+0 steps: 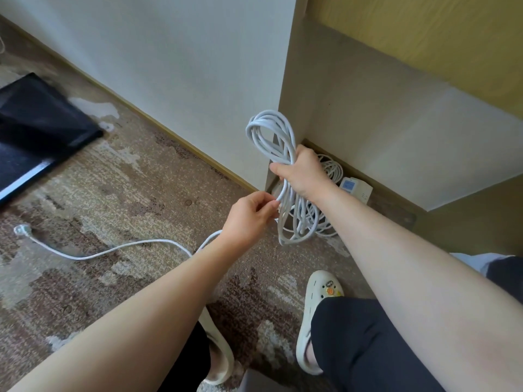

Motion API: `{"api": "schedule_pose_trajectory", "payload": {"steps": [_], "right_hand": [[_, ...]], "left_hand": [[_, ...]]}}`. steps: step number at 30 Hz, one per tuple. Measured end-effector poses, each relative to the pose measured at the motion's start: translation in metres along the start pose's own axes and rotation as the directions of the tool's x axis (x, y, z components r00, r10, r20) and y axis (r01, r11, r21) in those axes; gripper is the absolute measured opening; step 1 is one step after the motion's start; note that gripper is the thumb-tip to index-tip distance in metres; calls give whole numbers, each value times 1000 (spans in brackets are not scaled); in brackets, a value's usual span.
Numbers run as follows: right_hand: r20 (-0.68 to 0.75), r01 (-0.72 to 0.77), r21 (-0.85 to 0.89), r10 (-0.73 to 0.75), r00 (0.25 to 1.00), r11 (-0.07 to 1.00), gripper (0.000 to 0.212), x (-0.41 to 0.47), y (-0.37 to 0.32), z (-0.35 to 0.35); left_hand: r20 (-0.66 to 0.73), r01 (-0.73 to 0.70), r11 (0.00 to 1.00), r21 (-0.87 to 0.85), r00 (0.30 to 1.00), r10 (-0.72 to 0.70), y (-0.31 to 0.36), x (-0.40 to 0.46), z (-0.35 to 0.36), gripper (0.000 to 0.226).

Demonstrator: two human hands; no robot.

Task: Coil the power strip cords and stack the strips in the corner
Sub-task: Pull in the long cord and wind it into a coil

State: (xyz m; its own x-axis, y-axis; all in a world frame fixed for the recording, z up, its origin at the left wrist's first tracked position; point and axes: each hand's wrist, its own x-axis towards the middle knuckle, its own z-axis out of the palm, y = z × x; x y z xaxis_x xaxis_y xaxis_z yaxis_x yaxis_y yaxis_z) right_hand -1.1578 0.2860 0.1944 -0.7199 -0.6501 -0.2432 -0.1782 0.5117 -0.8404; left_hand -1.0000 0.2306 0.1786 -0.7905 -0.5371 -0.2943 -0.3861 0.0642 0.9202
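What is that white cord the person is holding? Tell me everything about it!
The white cord looks smooth and rubbery. Several long loops are bunched in the right hand, sticking up above it and hanging below. The left hand pinches one strand. The loose tail runs left across the carpet to a plug lying flat.

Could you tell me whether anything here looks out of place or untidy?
Yes: the cord's tail and plug trail uncoiled across the carpet, while the right hand grips the coil.
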Motion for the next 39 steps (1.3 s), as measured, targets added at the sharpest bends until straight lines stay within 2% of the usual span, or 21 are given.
{"api": "schedule_pose_trajectory", "payload": {"steps": [3, 6, 13, 17, 21, 24, 29, 32, 34, 36, 39], "right_hand": [[-2, 12, -19, -12, 1000, 1000, 15, 2, 2, -7], [-7, 29, -39, -29, 1000, 999, 15, 2, 5, -13], [-41, 26, 11, -25, 999, 1000, 10, -3, 2, -9], [6, 45, 84, -46, 999, 995, 11, -5, -4, 5], [79, 86, -53, -82, 994, 995, 21, -3, -7, 15], [19, 84, -127, -83, 996, 988, 28, 0, -2, 5], [-66, 126, -362, -161, 985, 924, 10, 6, 12, -22], [-72, 157, -411, -204, 976, 898, 11, 7, 14, -28], [-83, 163, -394, -211, 974, 905, 7, 5, 14, -27], [-92, 172, -325, -212, 973, 930, 10, 3, 11, -23], [-91, 169, -159, -185, 979, 973, 21, 1, 0, -18]], "left_hand": [[149, 9, 974, 224, 988, -44, -23, -9, -24, 17], [222, 116, 951, 288, 957, -184, -52, -21, -59, 21], [56, 264, 931, 254, 957, -286, -86, -37, -126, 22], [19, 192, 894, 405, 976, -218, -80, -30, -108, 19], [53, 96, 856, 507, 988, -142, -68, -22, -89, 18], [106, 96, 853, 513, 979, -174, -73, -23, -100, 20], [150, 164, 866, 472, 953, -263, -93, -33, -130, 24], [57, 237, 919, 316, 962, -267, -102, -39, -154, 22], [-38, 266, 929, 258, 963, -265, -104, -41, -166, 15], [-95, 261, 910, 323, 965, -243, -102, -38, -165, 12], [-12, 179, 821, 542, 978, -206, -85, -29, -140, 13]]}}
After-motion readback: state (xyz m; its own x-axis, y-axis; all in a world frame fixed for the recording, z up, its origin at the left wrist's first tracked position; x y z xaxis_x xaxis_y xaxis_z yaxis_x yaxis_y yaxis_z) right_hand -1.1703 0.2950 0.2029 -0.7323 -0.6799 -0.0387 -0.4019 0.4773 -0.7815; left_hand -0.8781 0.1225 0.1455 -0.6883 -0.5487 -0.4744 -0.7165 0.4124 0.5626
